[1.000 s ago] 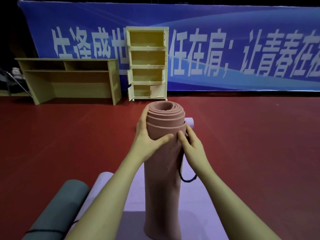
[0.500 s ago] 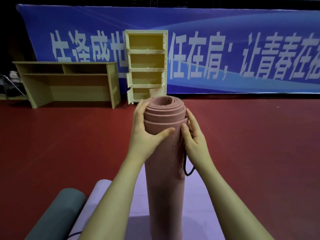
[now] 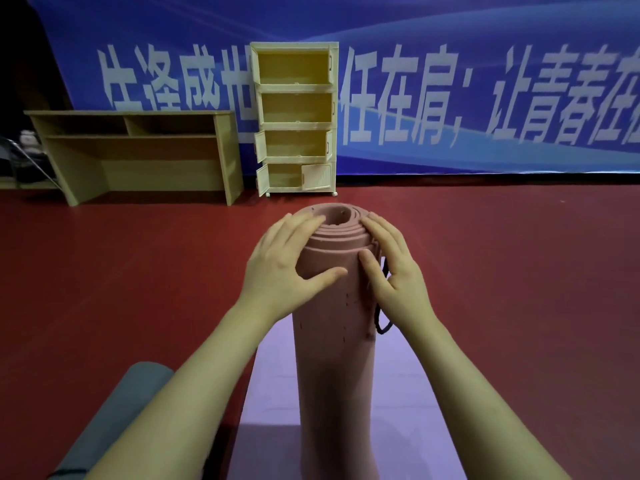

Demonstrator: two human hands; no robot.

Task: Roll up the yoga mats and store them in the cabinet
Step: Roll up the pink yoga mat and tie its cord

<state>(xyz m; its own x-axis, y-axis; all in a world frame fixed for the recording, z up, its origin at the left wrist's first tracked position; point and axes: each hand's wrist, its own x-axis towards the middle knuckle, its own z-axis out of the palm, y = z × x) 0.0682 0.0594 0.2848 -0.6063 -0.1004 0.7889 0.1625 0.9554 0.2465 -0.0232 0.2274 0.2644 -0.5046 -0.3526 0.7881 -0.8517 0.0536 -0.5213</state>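
red floor (image 3: 104, 289), wide and bare-looking; blue banner (image 3: 450, 81) with white characters along the back wall. cream cabinet (image 3: 296, 119), four open compartments, against the banner; wooden desk (image 3: 138, 157) just beside it. pink mat (image 3: 332, 323), rolled, upright on a flat purple mat (image 3: 270, 393). left hand (image 3: 280, 268) and right hand (image 3: 394, 271) wrapped round its top, black cord (image 3: 382, 306) under the right. grey rolled mat (image 3: 114, 420) low left.
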